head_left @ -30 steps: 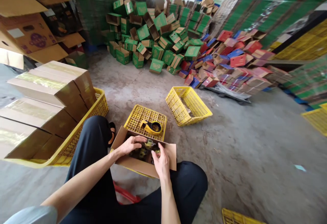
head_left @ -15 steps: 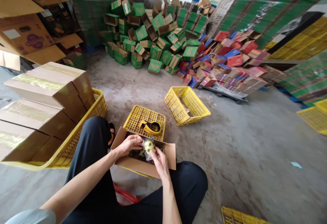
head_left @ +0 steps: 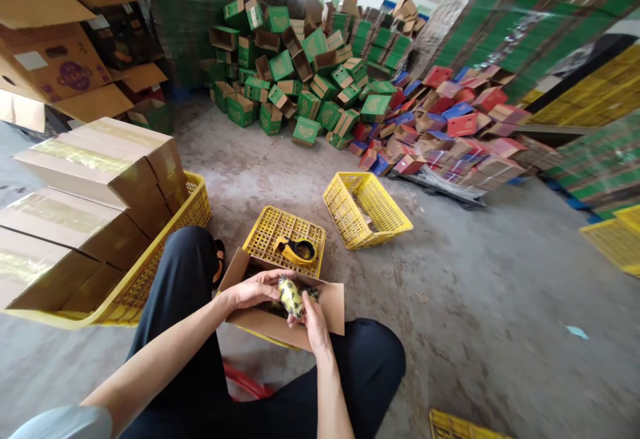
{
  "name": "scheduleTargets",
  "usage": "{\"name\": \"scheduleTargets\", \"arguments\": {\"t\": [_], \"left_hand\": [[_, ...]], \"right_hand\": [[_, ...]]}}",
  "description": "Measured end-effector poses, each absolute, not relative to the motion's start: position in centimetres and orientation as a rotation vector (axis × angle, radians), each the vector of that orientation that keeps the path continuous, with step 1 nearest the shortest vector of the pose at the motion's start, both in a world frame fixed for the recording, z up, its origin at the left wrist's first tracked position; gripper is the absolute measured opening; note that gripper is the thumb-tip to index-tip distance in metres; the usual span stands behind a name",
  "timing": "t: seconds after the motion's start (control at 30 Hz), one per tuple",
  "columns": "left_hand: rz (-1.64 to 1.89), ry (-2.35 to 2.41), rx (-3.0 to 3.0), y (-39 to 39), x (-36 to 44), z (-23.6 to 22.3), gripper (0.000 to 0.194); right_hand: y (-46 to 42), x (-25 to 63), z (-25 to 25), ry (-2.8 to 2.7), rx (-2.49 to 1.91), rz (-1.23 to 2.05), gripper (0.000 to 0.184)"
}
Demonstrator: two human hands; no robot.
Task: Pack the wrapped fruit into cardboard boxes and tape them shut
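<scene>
Between my two hands, just above an open cardboard box [head_left: 273,325], is a yellow item with dark spots in clear plastic wrap [head_left: 291,297]. My right hand [head_left: 314,324] is closed on its lower right side, thumb on top. My left hand [head_left: 256,289] closes around its upper left side. More dark and yellow wrapped pieces show in part inside the box, largely covered by my hands. Beyond the box, a yellow tape dispenser [head_left: 296,251] lies on an upturned yellow crate [head_left: 265,231]. The box rests between my knees, with yellow plastic visible beneath it.
To the left, taped cardboard cartons [head_left: 95,172] are stacked in a yellow crate [head_left: 202,202]. Another yellow crate [head_left: 385,205] stands tilted ahead on the floor. Green boxes [head_left: 305,131] and red and blue boxes [head_left: 463,125] lie heaped farther back. A crate corner [head_left: 460,425] shows bottom right.
The wrapped yellow item came up out of the box into both hands. Since half a second ago it has been turned, and its spotted side now tilts differently.
</scene>
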State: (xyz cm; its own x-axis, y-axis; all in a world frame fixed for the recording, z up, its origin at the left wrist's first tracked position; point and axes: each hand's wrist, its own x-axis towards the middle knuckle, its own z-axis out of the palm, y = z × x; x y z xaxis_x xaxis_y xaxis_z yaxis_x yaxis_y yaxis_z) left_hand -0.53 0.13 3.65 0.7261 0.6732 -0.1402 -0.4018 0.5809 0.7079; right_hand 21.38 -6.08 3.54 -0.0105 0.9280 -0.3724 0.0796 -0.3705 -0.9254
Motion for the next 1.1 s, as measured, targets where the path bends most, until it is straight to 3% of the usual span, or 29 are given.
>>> {"name": "scheduleTargets", "arguments": {"t": [0.13, 0.37, 0.5, 0.7, 1.1], "left_hand": [[0.662, 0.453, 0.765, 0.2, -0.6, 3.4, 0.058], [0.684, 0.610, 0.699, 0.0, -0.4, 2.2, 0.052], [0.633, 0.698, 0.664, 0.0, -0.6, 1.7, 0.054], [0.635, 0.710, 0.670, 0.3, -0.7, 1.2, 0.054], [0.607, 0.734, 0.729, 0.1, -0.8, 1.7, 0.060]], "right_hand": [[-5.8, 21.3, 3.5, -0.982, -1.548, 1.525, 0.079], [-5.3, 22.1, 3.9, -1.035, -1.510, 1.400, 0.083], [-5.4, 22.6, 4.6, -1.111, -1.493, 1.366, 0.086], [-5.5, 22.5, 5.1, -1.150, -1.490, 1.360, 0.069], [-5.6, 21.9, 4.9, -0.913, -1.497, 1.335, 0.061]]}}
